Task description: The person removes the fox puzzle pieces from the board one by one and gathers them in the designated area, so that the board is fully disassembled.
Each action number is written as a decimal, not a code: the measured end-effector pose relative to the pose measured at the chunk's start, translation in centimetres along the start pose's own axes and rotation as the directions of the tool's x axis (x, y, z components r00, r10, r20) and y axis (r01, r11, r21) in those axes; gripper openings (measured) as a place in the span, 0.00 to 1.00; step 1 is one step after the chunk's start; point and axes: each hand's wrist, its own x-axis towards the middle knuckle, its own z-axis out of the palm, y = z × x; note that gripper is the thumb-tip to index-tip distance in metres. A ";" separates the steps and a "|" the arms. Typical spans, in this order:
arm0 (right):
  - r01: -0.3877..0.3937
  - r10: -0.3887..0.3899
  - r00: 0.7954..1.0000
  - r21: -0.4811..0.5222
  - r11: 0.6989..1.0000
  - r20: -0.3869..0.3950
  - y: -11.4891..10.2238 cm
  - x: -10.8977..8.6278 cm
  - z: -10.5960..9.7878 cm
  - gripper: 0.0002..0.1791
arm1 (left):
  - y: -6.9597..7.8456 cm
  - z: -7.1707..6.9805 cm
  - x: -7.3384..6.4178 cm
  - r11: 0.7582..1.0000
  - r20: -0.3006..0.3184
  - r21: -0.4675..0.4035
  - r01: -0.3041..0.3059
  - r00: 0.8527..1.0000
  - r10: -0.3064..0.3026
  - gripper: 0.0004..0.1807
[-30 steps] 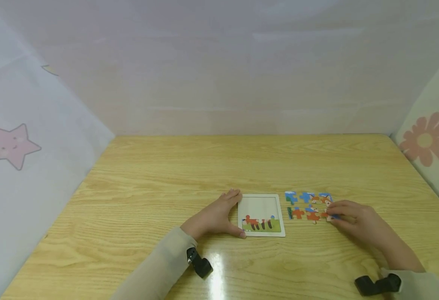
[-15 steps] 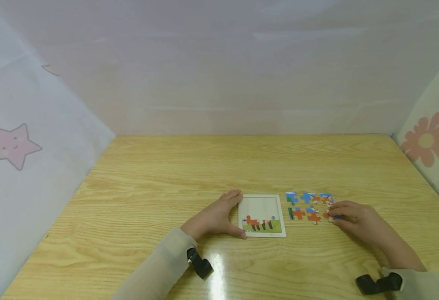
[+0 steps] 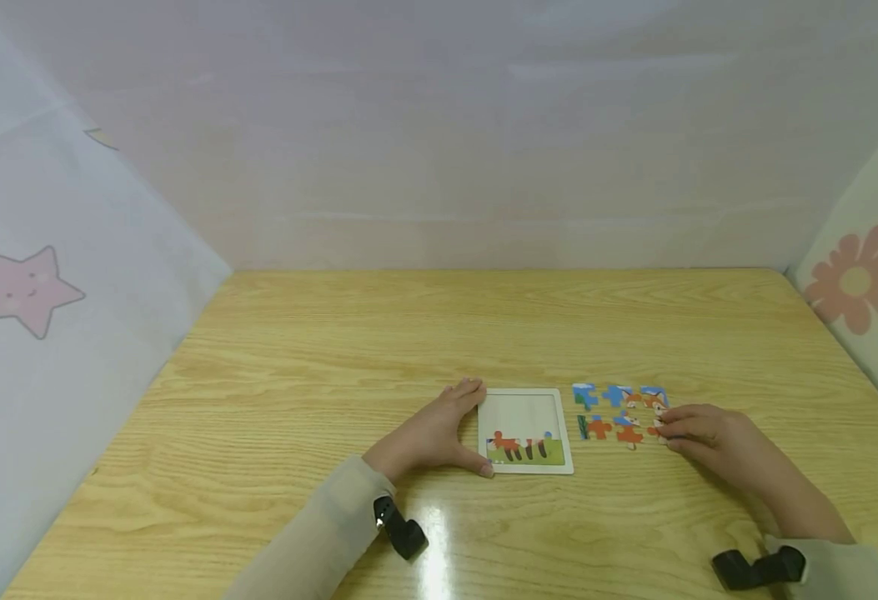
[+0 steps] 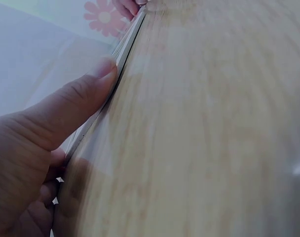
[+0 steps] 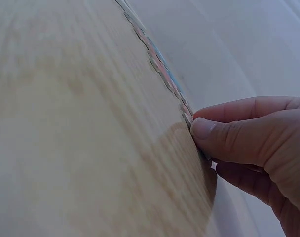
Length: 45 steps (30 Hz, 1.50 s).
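The orange-and-white cardboard-like jigsaw piece (image 3: 654, 432) lay at the right of the head view, at the lower right end of the brightly printed loose pieces (image 3: 629, 435), partly hidden by fingertips. On my feed the right hand (image 3: 724, 442) pinched it between thumb and forefinger, low against the yellow wood-grain table (image 3: 318, 350). Nearer centre, the left hand (image 3: 434, 429) gripped the left side of the square white tray (image 3: 519, 412), thumb at the lower corner, fingers at the upper. A printed strip (image 3: 524, 451) filled only the tray's bottom. To handle the piece well, I judged, the pinch wanted its outer edge and a straight lift, sparing the neighbours; a light left grip would suffice against sliding.
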 end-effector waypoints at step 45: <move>0.129 -0.116 0.987 0.128 0.983 -0.108 -3.0 5.8 1.2 0.19 | -0.2 0.2 0.0 1.000 -0.021 -0.024 -0.001 1.000 0.000 0.61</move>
